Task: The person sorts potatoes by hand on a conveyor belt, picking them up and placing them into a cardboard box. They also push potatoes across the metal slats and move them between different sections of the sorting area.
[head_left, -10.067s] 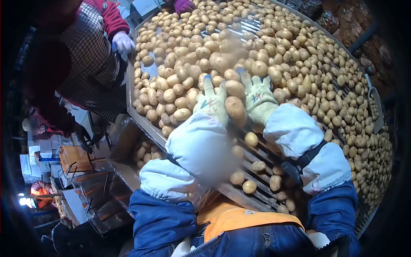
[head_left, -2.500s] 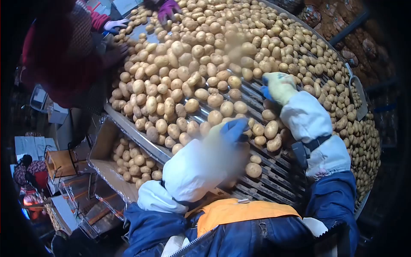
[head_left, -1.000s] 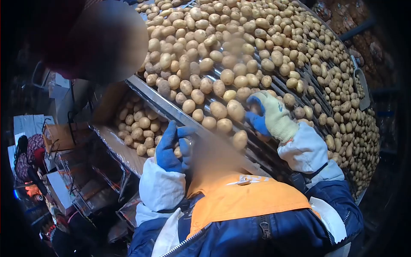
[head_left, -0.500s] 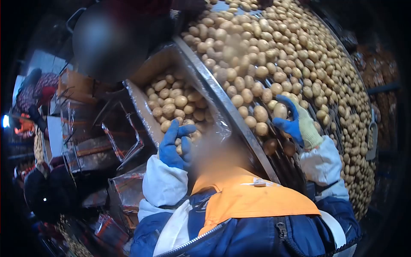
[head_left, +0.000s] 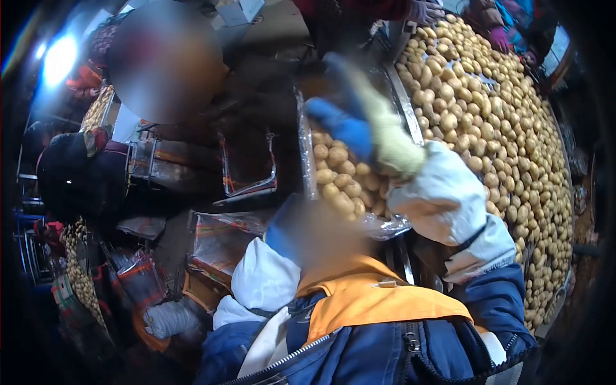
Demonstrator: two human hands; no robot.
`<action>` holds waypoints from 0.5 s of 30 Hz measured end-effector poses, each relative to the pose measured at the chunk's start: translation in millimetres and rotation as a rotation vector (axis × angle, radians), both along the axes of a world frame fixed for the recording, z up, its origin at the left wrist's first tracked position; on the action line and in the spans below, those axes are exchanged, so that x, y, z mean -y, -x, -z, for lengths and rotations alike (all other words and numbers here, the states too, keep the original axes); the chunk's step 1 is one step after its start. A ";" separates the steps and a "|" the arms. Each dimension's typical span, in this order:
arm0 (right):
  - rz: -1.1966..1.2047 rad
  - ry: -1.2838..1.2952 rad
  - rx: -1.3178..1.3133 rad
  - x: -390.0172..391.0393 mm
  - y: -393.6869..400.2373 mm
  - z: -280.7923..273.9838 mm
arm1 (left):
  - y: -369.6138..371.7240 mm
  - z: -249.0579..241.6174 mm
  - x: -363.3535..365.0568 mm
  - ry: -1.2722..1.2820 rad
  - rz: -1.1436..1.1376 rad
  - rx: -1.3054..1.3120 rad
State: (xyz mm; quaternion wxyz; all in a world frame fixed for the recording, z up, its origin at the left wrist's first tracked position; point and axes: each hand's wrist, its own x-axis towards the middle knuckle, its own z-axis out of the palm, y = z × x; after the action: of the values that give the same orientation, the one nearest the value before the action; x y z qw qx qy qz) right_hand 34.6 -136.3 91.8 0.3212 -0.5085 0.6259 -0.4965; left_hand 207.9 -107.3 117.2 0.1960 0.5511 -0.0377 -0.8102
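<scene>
A box lined with clear plastic stands beside the metal edge of the sorting table, with potatoes inside. Over this box reaches my right hand in a blue and pale yellow glove, fingers stretched apart and slightly blurred, no potato visible in it. Low at the box's near left side is my left hand, a blue glove partly covered by a blurred patch, so its fingers are hidden. Many loose potatoes cover the table on the right.
The table's metal edge runs beside the box. Co-workers' gloved hands show at the far side. To the left are a wire frame, plastic-wrapped crates and a person in dark clothes.
The view has turned, so the box and table appear farther right and more upright. My right hand has moved from the table's potatoes to above the box. My left hand has left the box's potatoes.
</scene>
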 end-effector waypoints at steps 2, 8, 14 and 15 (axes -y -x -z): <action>-0.105 -0.057 -0.056 0.7 -13.7 11.8 | -16.9 5.0 7.2 -0.150 -0.191 -0.281; -0.029 -0.241 0.183 -52.8 2.8 44.1 | -89.4 143.4 71.0 0.187 -0.209 -0.076; 0.132 -0.217 0.083 -104.5 36.1 47.8 | -6.8 124.3 268.5 0.478 -0.458 -0.265; 0.153 -0.215 -0.020 -118.4 42.7 46.8 | -4.5 134.3 284.4 0.530 -0.423 -0.279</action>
State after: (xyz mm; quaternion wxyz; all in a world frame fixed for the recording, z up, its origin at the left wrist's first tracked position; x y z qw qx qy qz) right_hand -8.2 -17.9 45.0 0.3290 -0.4269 0.7155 -0.4445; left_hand 212.4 -391.7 -17.1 0.4985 0.3611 -0.1045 -0.7811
